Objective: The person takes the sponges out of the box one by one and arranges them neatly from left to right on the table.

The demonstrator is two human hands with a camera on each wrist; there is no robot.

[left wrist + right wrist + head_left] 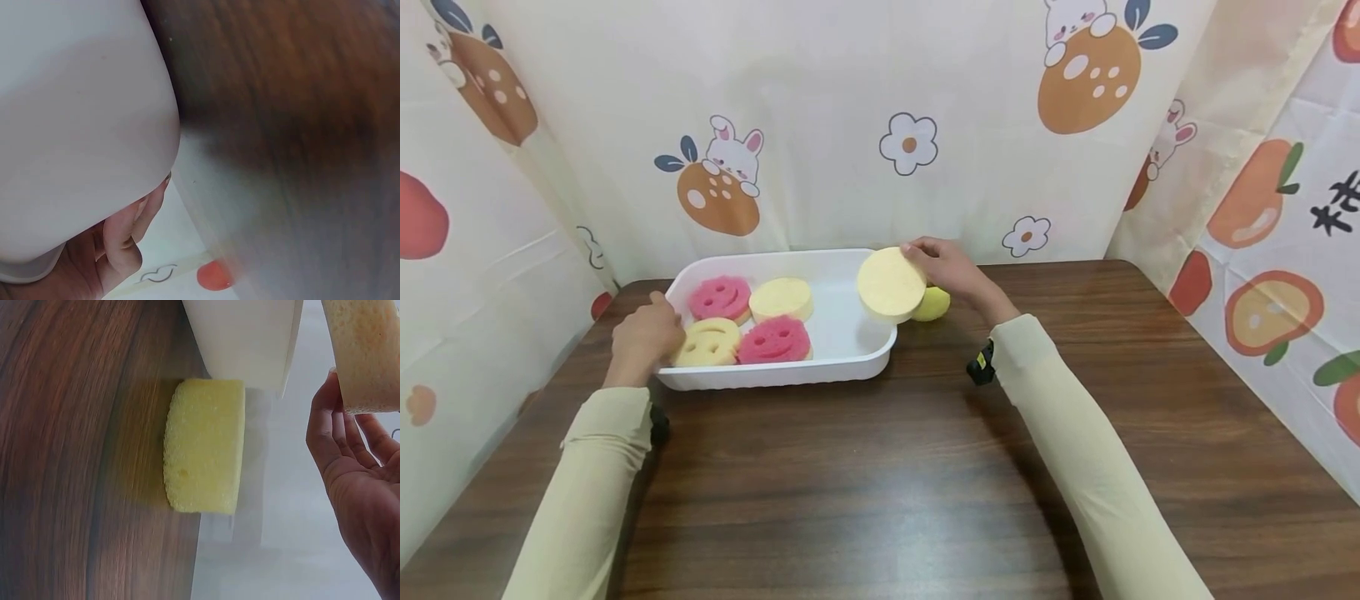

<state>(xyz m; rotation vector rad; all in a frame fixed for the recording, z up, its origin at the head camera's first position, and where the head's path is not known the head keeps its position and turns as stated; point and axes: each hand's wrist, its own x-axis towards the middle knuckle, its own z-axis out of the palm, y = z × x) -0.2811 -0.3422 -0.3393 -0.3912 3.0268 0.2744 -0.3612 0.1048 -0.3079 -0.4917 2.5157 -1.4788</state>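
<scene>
A white plastic tray (pixel 850 350) stands on the brown wooden table and holds two pink smiley sponges (pixel 721 297) (pixel 774 339), a yellow smiley sponge (pixel 707 342) and a plain pale yellow round sponge (pixel 781 298). My left hand (pixel 643 333) grips the tray's left end (pixel 81 137). My right hand (pixel 951 271) holds a pale yellow round sponge (pixel 891 285) tilted on edge above the tray's right rim, with fingers (pixel 334 434) behind the sponge (pixel 365 353). A brighter yellow sponge (pixel 932 304) lies on the table beside the tray's right end (pixel 205 445).
Cartoon-printed cloth (pixel 910 142) hangs behind the table and along both sides. The table's dark wood surface (pixel 865 483) stretches toward me in front of the tray. The table's back right corner (pixel 1138 271) meets the cloth.
</scene>
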